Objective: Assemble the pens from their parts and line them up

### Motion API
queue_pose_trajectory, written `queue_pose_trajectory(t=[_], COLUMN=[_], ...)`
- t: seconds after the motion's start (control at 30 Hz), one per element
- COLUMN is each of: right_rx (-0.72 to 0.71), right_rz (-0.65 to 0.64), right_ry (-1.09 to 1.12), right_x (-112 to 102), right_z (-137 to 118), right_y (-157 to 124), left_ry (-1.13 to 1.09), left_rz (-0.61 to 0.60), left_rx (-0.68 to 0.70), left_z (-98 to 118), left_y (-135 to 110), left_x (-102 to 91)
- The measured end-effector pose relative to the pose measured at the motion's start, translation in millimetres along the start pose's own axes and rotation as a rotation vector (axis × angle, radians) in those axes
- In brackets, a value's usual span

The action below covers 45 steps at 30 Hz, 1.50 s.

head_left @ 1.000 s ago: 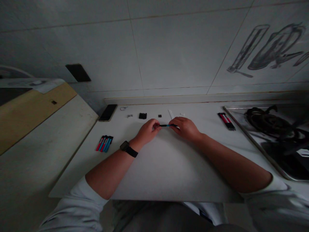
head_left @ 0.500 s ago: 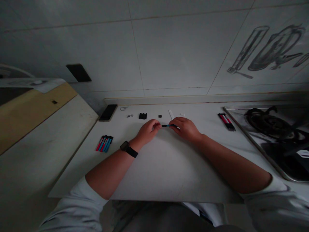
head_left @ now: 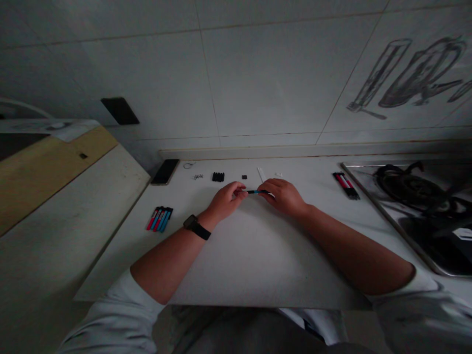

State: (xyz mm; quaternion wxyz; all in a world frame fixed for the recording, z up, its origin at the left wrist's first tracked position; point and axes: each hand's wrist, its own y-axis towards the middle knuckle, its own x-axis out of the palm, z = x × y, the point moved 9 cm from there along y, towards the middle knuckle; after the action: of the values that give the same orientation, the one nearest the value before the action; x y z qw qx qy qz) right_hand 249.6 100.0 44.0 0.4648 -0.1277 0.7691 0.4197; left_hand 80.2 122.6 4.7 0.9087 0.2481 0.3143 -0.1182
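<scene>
Between my hands a slim black and blue pen (head_left: 252,191) lies roughly level just above the counter. My left hand (head_left: 227,196) pinches its left end between thumb and fingers. Around the right end my right hand (head_left: 282,195) is closed, hiding that part of it. Just beyond the hands are thin white sticks (head_left: 260,174), a small black piece (head_left: 244,177), a row of short black cylinders (head_left: 218,177) and several small springs (head_left: 198,177).
Red and blue pen-like barrels (head_left: 159,219) lie to the left. More red, white and black ones (head_left: 345,186) lie right, beside the gas stove (head_left: 409,196). A phone (head_left: 165,172) and a thin ring (head_left: 189,165) sit at the back left, with a tiny white piece (head_left: 279,174) behind my right hand.
Both hands keep their hold on the pen in nearly the same place. My left fingers have shifted very slightly; the objects around have not moved.
</scene>
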Motion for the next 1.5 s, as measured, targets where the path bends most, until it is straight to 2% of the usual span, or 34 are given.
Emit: queue_pose_trajectory(t=[0.13,0.4,0.67,0.87,1.13,1.4,1.5], right_rx=[-0.004,-0.006,-0.009,0.006,0.030,-0.027,-0.032], right_rz=[-0.010,0.000,-0.011,-0.048,-0.033,-0.004,-0.014], right_ry=[0.006,-0.012,-0.013,0.036,0.057,-0.036,-0.040], right_x=[0.4,-1.2,1.4,4.8,5.6,0.6,2.5], right_z=[-1.7,-0.7,0.7,4.3,8.3,-0.3,0.5], right_y=[0.1,0.1,-0.7,-1.0,-1.4,-0.5,-1.2], left_ry=[0.070,0.054,0.066,0.105,0.129,0.085,0.101], left_rz=[-0.066,0.023,-0.059,-0.021,0.024,-0.093,-0.081], left_rx=[0.015,0.075,0.021,0.068,0.085,0.066,0.068], left_z=[3.3,11.0,1.5,8.9,10.9,7.7,8.3], left_y=[1.3,2.5,1.8,2.3,1.2,2.2,2.9], left_x=[3.4,-5.9,2.5,-2.9,-7.1,4.8,3.7])
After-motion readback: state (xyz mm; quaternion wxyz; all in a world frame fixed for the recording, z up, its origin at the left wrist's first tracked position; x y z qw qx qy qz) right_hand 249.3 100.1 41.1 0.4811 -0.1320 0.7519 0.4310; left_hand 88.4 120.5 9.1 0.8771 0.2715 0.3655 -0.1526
